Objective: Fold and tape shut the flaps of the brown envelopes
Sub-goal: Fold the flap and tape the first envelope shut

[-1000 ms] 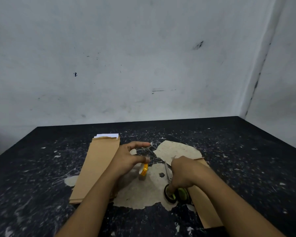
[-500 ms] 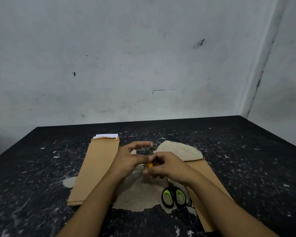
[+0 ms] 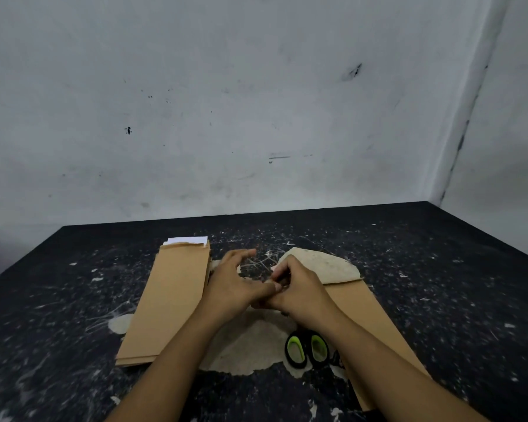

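Head view: right hand (image 3: 299,292) and left hand (image 3: 235,287) touching, grips unclear.

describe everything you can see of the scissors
Only the scissors handles show: two black loops with bright yellow-green inner linings, plastic by the look. They lie flat on the worn pale patch of the black table, just left of the right-side brown envelope. The blades point away under the right hand and are hidden. Nothing grips them.

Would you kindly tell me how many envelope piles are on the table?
2: a left stack beside the left hand, and one envelope under the right forearm. The stack's own count is unclear.
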`<state>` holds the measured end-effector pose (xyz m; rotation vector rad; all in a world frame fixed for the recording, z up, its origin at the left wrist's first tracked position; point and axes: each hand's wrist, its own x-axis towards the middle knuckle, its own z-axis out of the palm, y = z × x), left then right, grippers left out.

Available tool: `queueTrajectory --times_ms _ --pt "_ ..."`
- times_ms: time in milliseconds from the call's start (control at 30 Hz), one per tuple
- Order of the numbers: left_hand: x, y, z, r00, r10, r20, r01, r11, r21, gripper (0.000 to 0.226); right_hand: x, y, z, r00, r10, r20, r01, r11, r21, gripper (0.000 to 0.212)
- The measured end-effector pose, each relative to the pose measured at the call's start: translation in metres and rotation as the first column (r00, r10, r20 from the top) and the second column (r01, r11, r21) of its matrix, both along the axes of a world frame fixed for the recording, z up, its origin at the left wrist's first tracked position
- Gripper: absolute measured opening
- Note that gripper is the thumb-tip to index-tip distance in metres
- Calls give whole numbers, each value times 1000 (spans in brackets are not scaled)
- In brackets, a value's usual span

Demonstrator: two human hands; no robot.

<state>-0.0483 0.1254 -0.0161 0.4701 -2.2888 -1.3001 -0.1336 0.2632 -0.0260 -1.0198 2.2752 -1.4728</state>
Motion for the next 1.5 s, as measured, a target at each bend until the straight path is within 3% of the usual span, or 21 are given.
queueTrajectory --times_ms 100,200,267,333,400,567,700,800,1033,1267,1500 --pt "1 -2 3 996 4 84 3 996 -85 81 -1 -2 -1 998 53 -26 -52 997 65 63" --pt "3 -6 4 979 -45 198 74 987 -140 90 -7 4 0 985 160 -66 -145 970 197 95" --pt "6 -8 4 954 -115 277 164 973 -160 85 -15 12 2 969 220 -113 -185 948 261 104" --pt "8 -9 5 944 -160 289 207 968 -141 73 -25 21 6 962 249 -112 -213 942 258 99" --pt "9 -8 7 965 -161 208 182 979 -90 55 -32 28 11 967 238 -87 -217 955 200 85" --pt "7 -4 12 980 -150 -127 180 945 274 14 -38 30 14 970 210 120 -207 978 -30 41" --pt "4 -4 8 960 -181 -213 255 877 408 12 -31 21 11 822 345 453 -282 938 -202 43" --pt "3 -2 8 948 -200 -248 295 845 446 16 -24 19 12 726 347 593 -252 938 -239 51" --pt "5 -4 10 937 -209 -279 321 828 459 16 -33 29 20 711 363 603 -186 923 -336 13" --pt "6 1 9 947 -249 -202 297 919 259 15 -42 38 27 838 217 501 -97 962 -255 13" --pt "6 -3 8 954 -268 -136 282 954 102 15 -46 45 32 890 85 448 18 975 -220 11"
